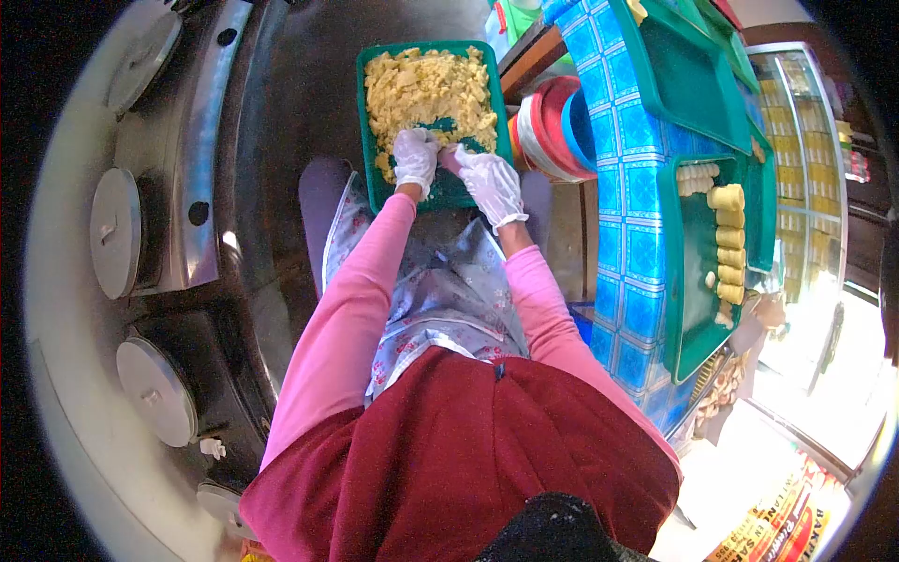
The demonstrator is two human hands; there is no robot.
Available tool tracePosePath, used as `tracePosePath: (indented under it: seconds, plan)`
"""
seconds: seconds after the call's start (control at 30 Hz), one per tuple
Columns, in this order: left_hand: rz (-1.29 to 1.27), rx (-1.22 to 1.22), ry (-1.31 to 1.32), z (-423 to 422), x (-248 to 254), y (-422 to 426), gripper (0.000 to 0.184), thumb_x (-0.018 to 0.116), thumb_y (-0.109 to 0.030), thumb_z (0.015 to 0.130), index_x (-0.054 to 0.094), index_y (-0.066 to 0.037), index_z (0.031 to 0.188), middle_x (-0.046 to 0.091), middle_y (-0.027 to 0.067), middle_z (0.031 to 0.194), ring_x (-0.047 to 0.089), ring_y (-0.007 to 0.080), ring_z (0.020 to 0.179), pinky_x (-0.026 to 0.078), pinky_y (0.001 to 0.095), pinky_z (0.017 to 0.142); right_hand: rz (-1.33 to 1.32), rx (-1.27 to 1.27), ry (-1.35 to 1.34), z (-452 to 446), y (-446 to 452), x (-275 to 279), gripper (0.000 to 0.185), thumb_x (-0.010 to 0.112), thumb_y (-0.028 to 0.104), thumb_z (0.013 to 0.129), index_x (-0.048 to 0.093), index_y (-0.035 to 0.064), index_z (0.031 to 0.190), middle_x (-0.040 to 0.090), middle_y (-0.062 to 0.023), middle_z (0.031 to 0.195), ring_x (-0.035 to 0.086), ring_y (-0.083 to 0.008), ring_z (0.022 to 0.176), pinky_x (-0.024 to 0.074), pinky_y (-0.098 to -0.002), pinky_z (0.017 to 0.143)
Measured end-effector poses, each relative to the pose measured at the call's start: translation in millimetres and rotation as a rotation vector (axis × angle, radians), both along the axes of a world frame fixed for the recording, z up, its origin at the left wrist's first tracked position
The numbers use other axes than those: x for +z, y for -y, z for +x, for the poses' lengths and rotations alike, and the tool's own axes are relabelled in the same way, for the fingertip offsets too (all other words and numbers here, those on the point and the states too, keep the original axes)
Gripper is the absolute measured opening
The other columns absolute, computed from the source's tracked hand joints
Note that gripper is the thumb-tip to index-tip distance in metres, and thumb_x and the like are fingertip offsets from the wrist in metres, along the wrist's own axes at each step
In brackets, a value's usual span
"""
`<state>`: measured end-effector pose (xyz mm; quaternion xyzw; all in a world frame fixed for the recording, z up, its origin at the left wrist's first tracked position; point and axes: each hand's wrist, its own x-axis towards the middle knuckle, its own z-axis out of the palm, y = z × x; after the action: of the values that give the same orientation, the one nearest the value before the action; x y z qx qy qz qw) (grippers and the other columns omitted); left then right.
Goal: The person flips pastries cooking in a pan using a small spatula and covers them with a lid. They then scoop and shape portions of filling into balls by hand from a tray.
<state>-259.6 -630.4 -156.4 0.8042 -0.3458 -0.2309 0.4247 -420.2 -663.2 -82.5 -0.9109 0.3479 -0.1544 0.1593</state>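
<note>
A green tray [363, 122] holds a thick layer of pale yellow, crumbly mash [426, 84], with bare green patches at its near side. Over that near part, my two hands come close together, each in a thin white translucent glove. My left hand [415, 159] has its fingers curled closed at the edge of the mash; what they hold, if anything, is hidden. My right hand [487, 183] pinches a small pinkish piece [451, 160] between the hands, too small to name. The tray rests near my knees, above a floral apron [440, 300].
On my right, a blue tiled counter [623, 187] bears a green tray [688, 347] with yellow rolls [730, 248] and pale rolls [695, 178]. Another green tray [693, 66] lies beyond. Stacked tubs [552, 126] stand beside the counter. Lidded metal pots [117, 232] line the left.
</note>
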Motion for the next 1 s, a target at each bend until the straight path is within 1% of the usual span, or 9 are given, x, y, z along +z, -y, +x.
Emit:
tracePosePath:
  seconds: [0.17, 0.23, 0.27, 0.37, 0.5, 0.63, 0.77, 0.9, 1.0]
  plan:
    - [0.141, 0.042, 0.081, 12.4, -12.2, 16.8, 0.016, 0.076, -0.016, 0.068, 0.07, -0.005, 0.079, 0.07, 0.0205, 0.085, 0.067, 0.0379, 0.087, 0.052, 0.0444, 0.077, -0.007, -0.02, 0.216, 12.4, 6.3, 26.5, 0.028, 0.048, 0.029, 0.096, 0.068, 0.0131, 0.106, 0.069, -0.0191, 0.086, 0.067, -0.0382, 0.08, 0.0503, -0.0493, 0.066]
    - [0.079, 0.062, 0.013, 16.2, -21.9, 16.6, 0.019, 0.076, -0.017, 0.068, 0.07, -0.004, 0.08, 0.069, 0.0222, 0.087, 0.067, 0.0388, 0.088, 0.052, 0.0442, 0.077, 0.082, -0.012, -0.169, 32.6, 6.8, 26.2, 0.032, 0.044, 0.029, 0.098, 0.068, 0.013, 0.112, 0.069, -0.0205, 0.09, 0.066, -0.0398, 0.081, 0.0505, -0.0513, 0.069]
    - [0.081, 0.058, 0.0, 16.7, -17.3, 10.7, 0.026, 0.082, -0.009, 0.061, 0.07, -0.004, 0.083, 0.072, 0.0133, 0.082, 0.069, 0.0257, 0.076, 0.054, 0.0368, 0.07, 0.139, -0.054, -0.183, 39.8, 14.8, -29.4, 0.035, 0.043, 0.023, 0.098, 0.062, 0.0146, 0.125, 0.069, -0.0209, 0.091, 0.066, -0.0411, 0.08, 0.0504, -0.0527, 0.07]
    - [0.013, 0.0, -0.33, 29.4, -93.6, 10.8, 0.03, 0.082, 0.002, 0.059, 0.068, -0.002, 0.086, 0.072, 0.0071, 0.085, 0.068, 0.0203, 0.08, 0.054, 0.0345, 0.072, 0.162, -0.072, 0.11, 51.8, 4.4, -46.3, 0.035, 0.049, 0.017, 0.091, 0.063, 0.012, 0.122, 0.069, -0.0215, 0.09, 0.066, -0.0419, 0.081, 0.0517, -0.0519, 0.072]
    - [-0.202, 0.178, -0.509, 2.4, -8.7, -7.3, 0.046, 0.081, 0.004, 0.06, 0.064, 0.001, 0.103, 0.07, 0.0081, 0.099, 0.066, 0.0185, 0.091, 0.053, 0.0304, 0.079, 0.2, -0.091, 0.017, 49.2, 7.6, -55.2, 0.038, 0.05, 0.014, 0.087, 0.063, 0.0132, 0.123, 0.069, -0.0208, 0.091, 0.067, -0.0417, 0.083, 0.0524, -0.0509, 0.073]
    - [-0.387, 0.232, -0.572, 2.0, -46.9, -8.2, 0.043, 0.078, 0.002, 0.063, 0.062, -0.002, 0.102, 0.068, 0.0079, 0.096, 0.064, 0.0178, 0.088, 0.051, 0.0286, 0.08, 0.228, -0.111, 0.02, 38.8, -8.9, -41.1, 0.032, 0.047, 0.019, 0.092, 0.067, 0.0153, 0.116, 0.068, -0.0228, 0.092, 0.065, -0.0422, 0.086, 0.0501, -0.0524, 0.077]
    - [-0.344, 0.115, -0.383, 2.0, -49.2, -6.4, 0.043, 0.075, 0.005, 0.062, 0.065, -0.001, 0.104, 0.068, 0.0098, 0.095, 0.065, 0.0208, 0.089, 0.051, 0.0306, 0.081, 0.194, -0.014, -0.107, 11.7, -8.4, -19.3, 0.03, 0.044, 0.028, 0.097, 0.066, 0.0133, 0.112, 0.069, -0.0194, 0.091, 0.066, -0.0392, 0.085, 0.0502, -0.0509, 0.073]
    - [0.027, -0.292, 0.347, 17.2, -17.8, 7.4, 0.051, 0.077, -0.013, 0.066, 0.068, -0.007, 0.116, 0.067, 0.0216, 0.099, 0.065, 0.0375, 0.092, 0.053, 0.0427, 0.085, 0.127, -0.059, -0.077, -15.0, -5.6, -7.9, 0.034, 0.043, 0.028, 0.097, 0.064, 0.0152, 0.121, 0.069, -0.0174, 0.094, 0.066, -0.0375, 0.084, 0.051, -0.049, 0.071]
    - [0.042, -0.3, 0.31, 19.9, -6.6, 5.5, 0.045, 0.078, -0.02, 0.065, 0.071, -0.009, 0.108, 0.067, 0.0236, 0.101, 0.064, 0.0407, 0.095, 0.053, 0.0454, 0.085, 0.054, -0.104, 0.05, -17.4, -2.0, -8.7, 0.038, 0.047, 0.021, 0.094, 0.062, 0.018, 0.129, 0.068, -0.0169, 0.099, 0.067, -0.0375, 0.085, 0.0515, -0.048, 0.072]
